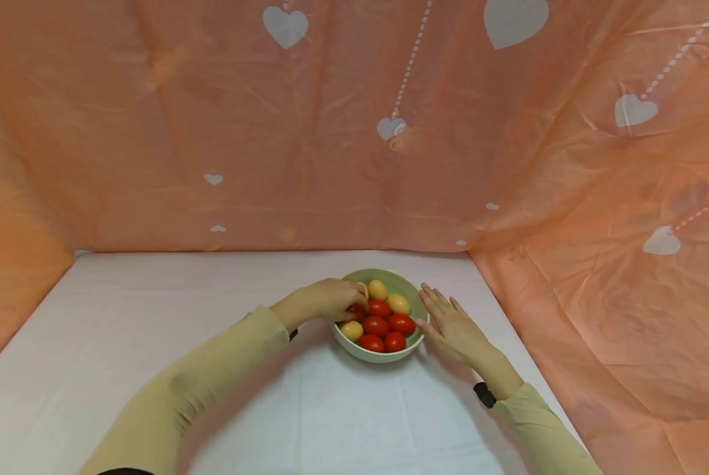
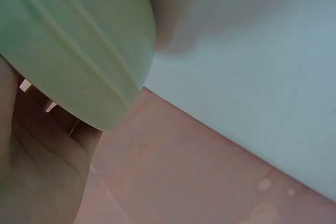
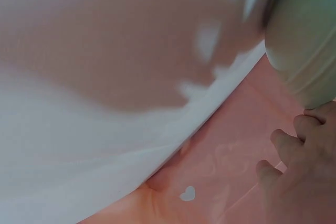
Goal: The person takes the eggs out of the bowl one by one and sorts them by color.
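Your left hand (image 1: 324, 300) reaches over the near-left rim of the green bowl (image 1: 407, 287), fingers curled down among the fruit & touching a red tomato (image 1: 356, 310), tho you can't tell from any view whether it's actually pinched. Your right hand (image 1: 452, 326) lies flat w/ fingers straight & relaxed, holding nothing, thumb side against the bowl's right wall; the right wrist view shows the fingers (image 3: 294, 145) just beside the bowl's outer wall. The bowl sits on the white table (image 1: 152, 330), centre-right, near the orange heart-print backdrop (image 1: 330, 132), w/ red tomatoes (image 1: 390, 326) & yellow ones (image 1: 388, 297) piled inside.
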Demonstrator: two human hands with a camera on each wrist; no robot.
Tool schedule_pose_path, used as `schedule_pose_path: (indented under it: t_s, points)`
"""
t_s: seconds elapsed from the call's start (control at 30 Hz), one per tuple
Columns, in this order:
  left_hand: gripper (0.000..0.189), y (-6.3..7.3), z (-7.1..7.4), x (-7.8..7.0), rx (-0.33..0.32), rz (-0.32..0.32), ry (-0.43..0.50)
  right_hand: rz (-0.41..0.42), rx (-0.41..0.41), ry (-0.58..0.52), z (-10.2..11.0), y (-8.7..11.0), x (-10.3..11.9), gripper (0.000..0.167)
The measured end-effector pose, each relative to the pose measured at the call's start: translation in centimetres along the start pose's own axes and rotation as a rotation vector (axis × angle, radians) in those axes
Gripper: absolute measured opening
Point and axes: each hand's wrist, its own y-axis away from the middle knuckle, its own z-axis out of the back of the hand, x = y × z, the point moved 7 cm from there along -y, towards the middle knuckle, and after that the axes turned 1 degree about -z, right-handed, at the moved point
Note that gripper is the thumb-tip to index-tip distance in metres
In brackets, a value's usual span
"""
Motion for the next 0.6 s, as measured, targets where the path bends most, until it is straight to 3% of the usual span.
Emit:
schedule_pose_path:
  t_s: [0.27,0.6]
  points:
    - [0.026,-0.19,-0.28,-0.29,0.076,-0.006,0.012,0.002,0.006,0.006,-0.16,0.33,0.17,0.068]
    - [0.034,-0.34,-0.05,0.25,0.113,0.052,0.036,-0.002,0.013,0.010,0.16,0.07,0.31,0.067]
